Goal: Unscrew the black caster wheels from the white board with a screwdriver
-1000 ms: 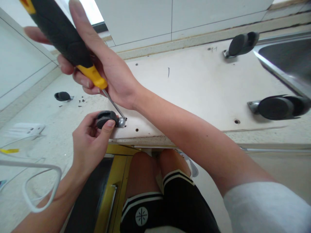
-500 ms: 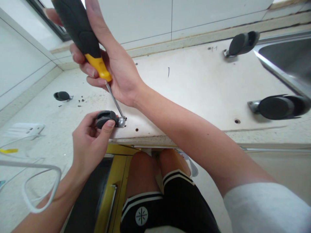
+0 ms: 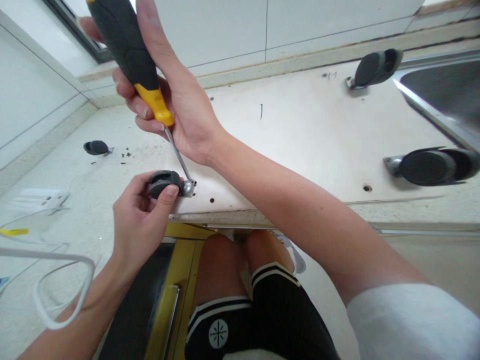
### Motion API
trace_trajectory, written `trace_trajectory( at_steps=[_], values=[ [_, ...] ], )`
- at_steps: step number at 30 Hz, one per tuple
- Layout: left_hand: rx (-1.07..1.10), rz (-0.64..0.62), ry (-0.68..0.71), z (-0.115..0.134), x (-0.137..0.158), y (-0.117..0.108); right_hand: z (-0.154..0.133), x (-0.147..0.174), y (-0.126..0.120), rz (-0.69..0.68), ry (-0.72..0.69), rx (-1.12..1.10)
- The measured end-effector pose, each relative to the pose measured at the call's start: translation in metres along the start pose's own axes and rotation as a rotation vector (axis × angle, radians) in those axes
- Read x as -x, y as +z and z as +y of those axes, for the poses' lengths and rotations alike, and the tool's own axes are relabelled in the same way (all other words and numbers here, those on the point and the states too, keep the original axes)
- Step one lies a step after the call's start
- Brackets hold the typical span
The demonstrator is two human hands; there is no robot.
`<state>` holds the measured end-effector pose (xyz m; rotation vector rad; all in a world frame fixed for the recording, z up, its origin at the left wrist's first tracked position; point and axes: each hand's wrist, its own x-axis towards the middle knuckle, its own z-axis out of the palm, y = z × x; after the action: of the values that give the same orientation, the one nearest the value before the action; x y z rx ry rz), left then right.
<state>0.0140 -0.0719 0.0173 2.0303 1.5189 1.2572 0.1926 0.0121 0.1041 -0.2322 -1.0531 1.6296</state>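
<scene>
My right hand [image 3: 172, 85] is wrapped round a black and yellow screwdriver [image 3: 129, 55], which slants down with its tip at the metal plate of a caster wheel [image 3: 161, 183]. Thumb and fingers of my left hand [image 3: 140, 210] grip that black caster, whose plate rests at the near left corner of a white board [image 3: 292, 130]. Small dark holes show in the board around the plate. The screw, if there is one under the tip, is too small to make out.
Two casters stand on the board's right part, one at the back [image 3: 369, 67] and one in front [image 3: 431, 166]. A loose caster [image 3: 96, 147] lies on the counter [image 3: 84, 200] near dark crumbs. White cable [image 3: 88, 270] and a power strip [image 3: 45, 199] are left; a sink [image 3: 446, 85] is right.
My right hand and the screwdriver handle have shifted very slightly to the right, the tip staying at the caster's plate. My left hand keeps its grip.
</scene>
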Motion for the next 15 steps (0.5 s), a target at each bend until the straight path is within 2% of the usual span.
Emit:
trace_trajectory(
  at_steps=[2, 5, 7, 12, 15],
  values=[
    [0.0, 0.002, 0.017, -0.003, 0.0, 0.0, 0.001, 0.0, 0.0, 0.031, 0.0, -0.128],
    [0.009, -0.001, 0.015, -0.005, 0.0, 0.0, 0.004, 0.001, 0.0, -0.044, 0.005, -0.209],
    [0.006, 0.001, 0.019, -0.005, 0.0, 0.0, 0.005, 0.002, 0.001, -0.056, 0.006, -0.223],
    [0.027, -0.022, -0.006, -0.006, 0.001, -0.001, 0.012, 0.0, 0.001, 0.02, -0.026, -0.206],
    [0.03, -0.021, -0.017, -0.006, 0.001, -0.001, 0.014, 0.001, 0.0, 0.002, -0.065, -0.187]
  ],
)
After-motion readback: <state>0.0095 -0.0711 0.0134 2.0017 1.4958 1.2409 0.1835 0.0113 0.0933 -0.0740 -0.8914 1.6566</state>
